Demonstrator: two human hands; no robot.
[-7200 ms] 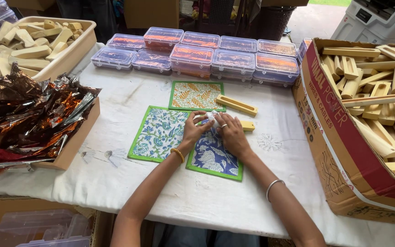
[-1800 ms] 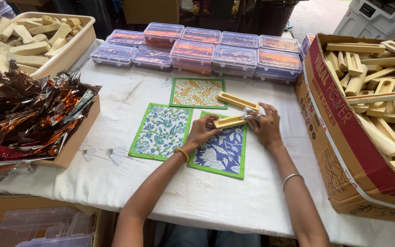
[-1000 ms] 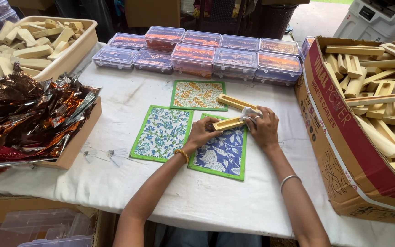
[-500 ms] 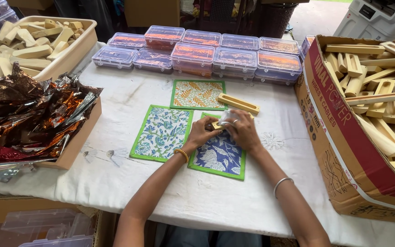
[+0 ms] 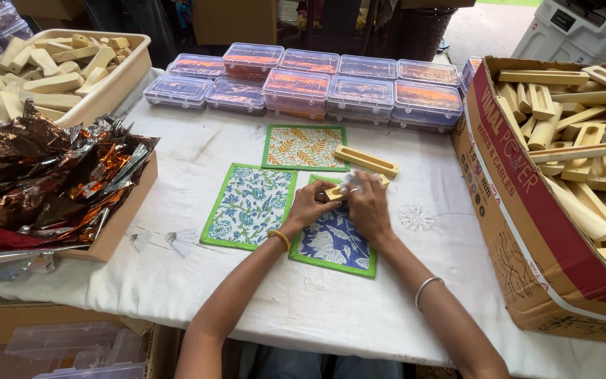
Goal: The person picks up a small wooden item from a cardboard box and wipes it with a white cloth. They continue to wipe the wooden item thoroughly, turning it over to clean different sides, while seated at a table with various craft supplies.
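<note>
Both hands on the wooden block [image 5: 336,191], held just above the blue cloth mat [image 5: 334,242] on the table [image 5: 331,309]. L hand [image 5: 310,205] fingers closed on its near-left end; R hand [image 5: 367,205] fingers curled over the top w/ a white wad [image 5: 352,180] pressed on it. Block's long axis runs left-near to right-far, far end pointing toward the 2nd wooden block [image 5: 365,161].

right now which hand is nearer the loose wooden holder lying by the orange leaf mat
Right. The right hand sits just below the wooden holder; the left hand is farther, down to its left, over the blue mat.
</note>
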